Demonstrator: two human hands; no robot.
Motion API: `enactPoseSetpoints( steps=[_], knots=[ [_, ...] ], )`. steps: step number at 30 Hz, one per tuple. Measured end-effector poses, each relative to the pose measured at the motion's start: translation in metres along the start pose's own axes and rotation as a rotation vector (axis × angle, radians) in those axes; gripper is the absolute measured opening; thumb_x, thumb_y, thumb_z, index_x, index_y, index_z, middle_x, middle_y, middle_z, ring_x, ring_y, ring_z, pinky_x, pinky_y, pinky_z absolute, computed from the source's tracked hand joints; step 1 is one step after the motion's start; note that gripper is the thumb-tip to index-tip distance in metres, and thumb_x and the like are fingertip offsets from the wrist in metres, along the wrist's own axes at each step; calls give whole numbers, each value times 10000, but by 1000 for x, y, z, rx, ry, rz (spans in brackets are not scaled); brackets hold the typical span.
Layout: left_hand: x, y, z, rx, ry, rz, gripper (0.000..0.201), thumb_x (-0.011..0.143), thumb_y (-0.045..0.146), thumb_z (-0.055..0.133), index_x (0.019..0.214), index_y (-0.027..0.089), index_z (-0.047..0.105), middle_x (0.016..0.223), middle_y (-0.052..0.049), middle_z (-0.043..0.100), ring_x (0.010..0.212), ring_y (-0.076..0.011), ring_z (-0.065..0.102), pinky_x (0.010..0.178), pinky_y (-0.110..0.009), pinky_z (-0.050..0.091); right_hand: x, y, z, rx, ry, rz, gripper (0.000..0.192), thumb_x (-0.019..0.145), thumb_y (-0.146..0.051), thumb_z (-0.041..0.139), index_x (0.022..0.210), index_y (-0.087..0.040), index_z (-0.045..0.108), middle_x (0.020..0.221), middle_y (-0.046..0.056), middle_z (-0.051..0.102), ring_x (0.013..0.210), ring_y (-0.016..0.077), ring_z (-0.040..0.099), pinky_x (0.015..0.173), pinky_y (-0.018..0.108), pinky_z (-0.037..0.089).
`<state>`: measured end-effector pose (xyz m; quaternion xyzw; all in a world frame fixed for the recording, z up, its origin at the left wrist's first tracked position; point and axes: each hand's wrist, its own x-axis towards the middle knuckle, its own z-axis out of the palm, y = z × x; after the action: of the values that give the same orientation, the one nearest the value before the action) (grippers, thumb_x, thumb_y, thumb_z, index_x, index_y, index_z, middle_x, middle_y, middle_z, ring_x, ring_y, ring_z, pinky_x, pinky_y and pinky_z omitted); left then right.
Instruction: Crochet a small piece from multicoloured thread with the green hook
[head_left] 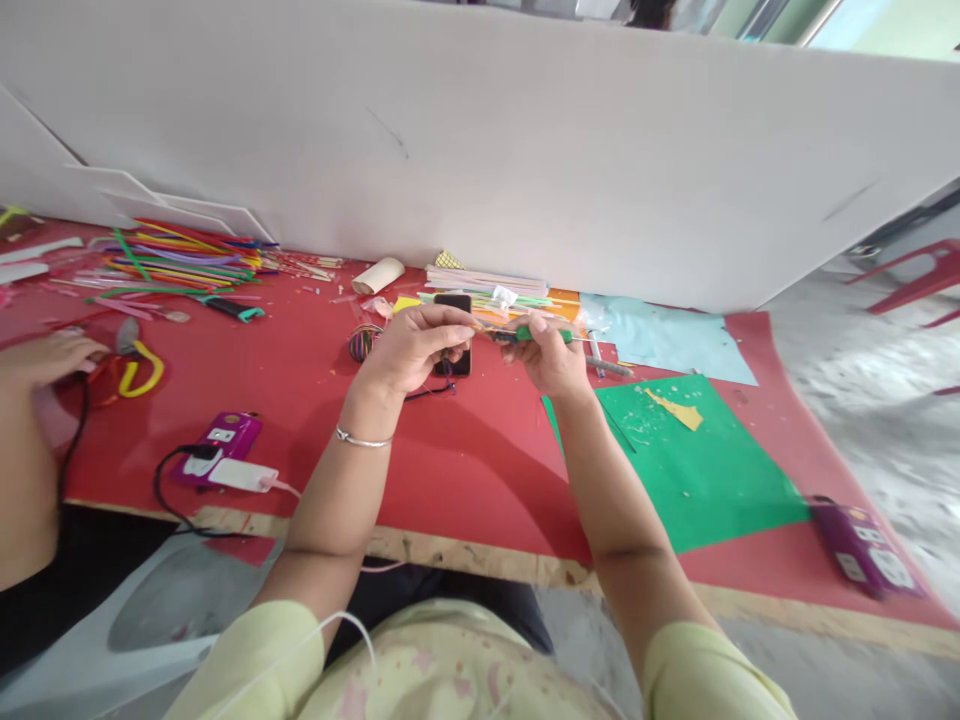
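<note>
Head view shows both hands lifted a little above the red table (465,460), close together, near the white wall board. The left hand (411,347) has its fingers closed in a pinch on one end of a thin straw-like stick (491,333); the right hand (551,355) is closed around a green-handled tool (541,334) and meets the same stick from the other side. The stick is thin and partly hidden, so I cannot tell exactly where it ends. Its long axis lies nearly level, running left to right across the view, and the tool's handle points out to the right.

As I judge it, the work is in the middle: one stick is being handled, while a large heap of coloured straws (180,262) waits untouched at the far left. Small cuttings already lie on the green sheet (697,470). A phone (454,335) lies flat just behind the hands. At the left edge another person's hand (45,358) rests beside yellow-handled scissors (139,365).
</note>
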<state>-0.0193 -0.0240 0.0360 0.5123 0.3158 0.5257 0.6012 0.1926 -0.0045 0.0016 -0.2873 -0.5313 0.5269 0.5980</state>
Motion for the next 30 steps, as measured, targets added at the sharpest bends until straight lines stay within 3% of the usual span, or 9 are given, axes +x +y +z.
enactPoseSetpoints(
  steps=[5,10,15,20,30],
  knots=[
    [1,-2,0,58,50,65,129,688,246,866,799,179,859,632,-21,689,551,-99,575,548,-256,450,-3,-5,-2,-128,-39,-83,435,899,-648,754,823,-227,836,675,11,771,540,166,727,561,317,635],
    [3,-6,-2,215,106,150,142,742,276,869,845,177,873,685,-34,718,596,-105,585,578,-256,447,-7,-15,-1,-384,-71,-363,316,1021,-476,672,857,-268,845,701,0,790,652,154,758,704,325,641],
    [4,-10,-3,284,192,219,172,755,298,884,889,190,884,768,-55,783,639,-119,608,602,-260,463,-11,-18,5,-565,-48,-563,298,1046,-403,643,858,-275,835,884,34,847,812,171,785,797,358,641],
    [5,-11,-2,303,239,243,175,747,291,878,896,198,888,770,-53,793,644,-127,618,605,-266,466,-13,-17,9,-603,-28,-610,291,1057,-377,621,898,-277,844,900,33,846,834,177,795,806,360,648],
    [5,-9,1,162,203,202,160,708,275,876,850,201,879,691,-29,750,591,-106,587,580,-258,457,-12,-12,5,-547,-7,-600,303,1051,-410,632,899,-280,859,959,36,865,891,196,824,823,383,655]
  ],
)
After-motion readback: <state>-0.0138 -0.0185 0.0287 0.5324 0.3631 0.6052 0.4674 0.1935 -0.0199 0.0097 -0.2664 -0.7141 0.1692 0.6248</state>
